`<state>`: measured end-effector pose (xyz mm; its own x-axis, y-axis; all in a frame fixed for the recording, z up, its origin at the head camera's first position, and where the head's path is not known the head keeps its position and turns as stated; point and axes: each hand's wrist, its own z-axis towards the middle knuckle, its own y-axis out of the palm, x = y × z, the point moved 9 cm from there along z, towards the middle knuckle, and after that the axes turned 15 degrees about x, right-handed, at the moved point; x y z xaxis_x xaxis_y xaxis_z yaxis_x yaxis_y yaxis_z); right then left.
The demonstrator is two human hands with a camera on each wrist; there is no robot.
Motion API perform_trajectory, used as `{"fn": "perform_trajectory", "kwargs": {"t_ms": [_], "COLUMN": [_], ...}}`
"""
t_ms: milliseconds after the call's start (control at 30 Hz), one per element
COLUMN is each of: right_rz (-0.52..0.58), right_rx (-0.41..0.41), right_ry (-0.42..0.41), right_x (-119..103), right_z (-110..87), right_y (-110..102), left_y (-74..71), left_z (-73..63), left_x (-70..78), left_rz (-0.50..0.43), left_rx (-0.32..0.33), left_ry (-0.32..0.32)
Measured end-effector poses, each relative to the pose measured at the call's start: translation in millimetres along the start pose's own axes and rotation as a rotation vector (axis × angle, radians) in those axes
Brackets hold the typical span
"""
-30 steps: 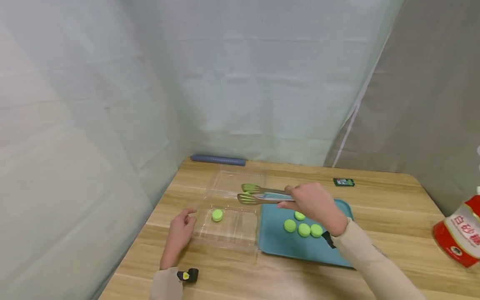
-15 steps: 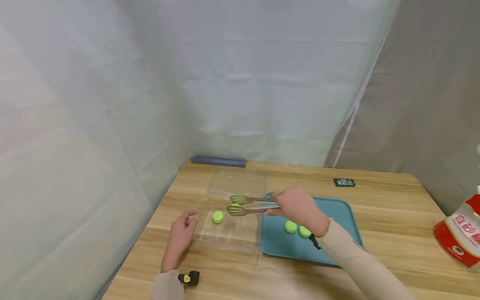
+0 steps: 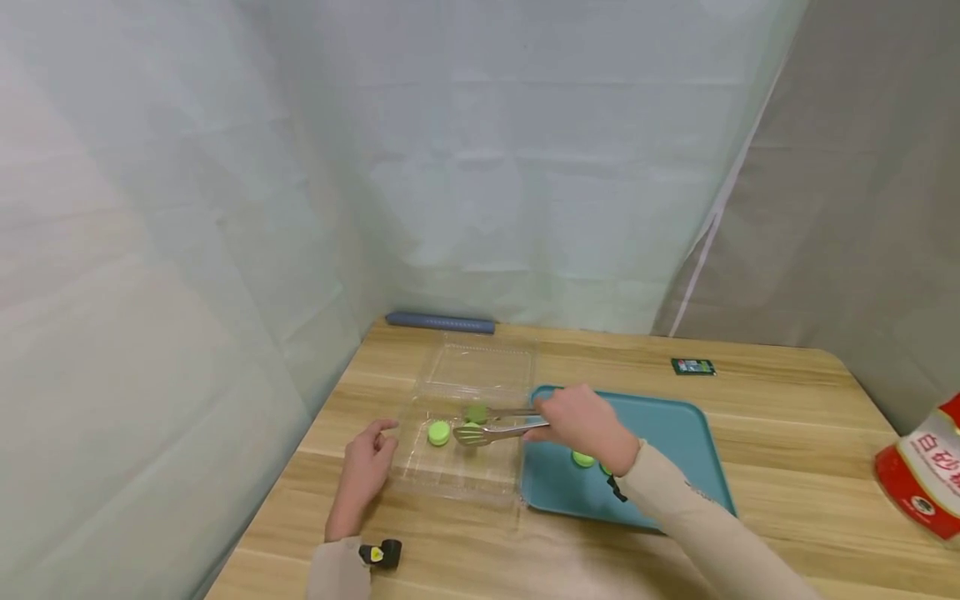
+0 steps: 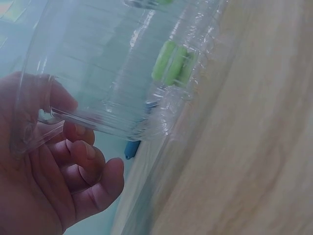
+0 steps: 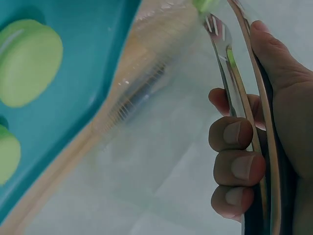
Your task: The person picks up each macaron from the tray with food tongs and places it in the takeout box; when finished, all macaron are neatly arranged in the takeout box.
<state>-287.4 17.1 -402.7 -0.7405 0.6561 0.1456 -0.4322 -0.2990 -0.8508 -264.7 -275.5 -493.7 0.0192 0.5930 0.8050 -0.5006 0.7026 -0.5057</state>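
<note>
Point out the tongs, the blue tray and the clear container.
Tongs (image 3: 501,432), head view: nearer arm, behind its slotted tip.
Blue tray (image 3: 667,435), head view: bare floor, right side.
Clear container (image 3: 459,471), head view: near part of its base.

4 vis. macarons (image 3: 438,432), 1 pr tongs (image 3: 504,432), 1 tray (image 3: 667,433), 1 plas. box (image 3: 468,477)

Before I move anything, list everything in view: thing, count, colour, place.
Table: one, wood-toned, beneath
Tray: one, teal, on the table
Container: one, clear, open, left of the tray
Tongs: one pair, silver, tips over the container
Macaron-like discs: at least four, green, in the container, between the tongs, on the tray
Bar: one, blue, back left
Card: one, dark green, back right
Bag: one, red and white, far right
Curtain: count unclear, pale and grey, around the table
Sleeves: two, beige, on the forearms
Wrist straps: two, black, at the wrists
Left hand: one, bare, pinching the container's edge
Right hand: one, bare, gripping the tongs
</note>
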Motion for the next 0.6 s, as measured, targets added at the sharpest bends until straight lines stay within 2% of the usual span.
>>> {"fn": "perform_trajectory", "kwargs": {"t_ms": [133,367,600], "right_rz": [-0.012,-0.057,-0.064], "right_rx": [-0.028,-0.018,-0.04], "right_ry": [0.005,-0.027,-0.032], "right_x": [-1,-4,-4], "right_z": [0.9,4.1,2.0], "right_y": [10,13,17], "left_y": [0.2,0.9,0.4], "left_z": [0.2,0.1,-0.2], "left_x": [0.1,-1.1,-0.5], "left_rz": [0.001,-0.009,-0.026], "left_rx": [0.0,-0.006,0.01], "left_ry": [-0.004,-0.01,0.024]}}
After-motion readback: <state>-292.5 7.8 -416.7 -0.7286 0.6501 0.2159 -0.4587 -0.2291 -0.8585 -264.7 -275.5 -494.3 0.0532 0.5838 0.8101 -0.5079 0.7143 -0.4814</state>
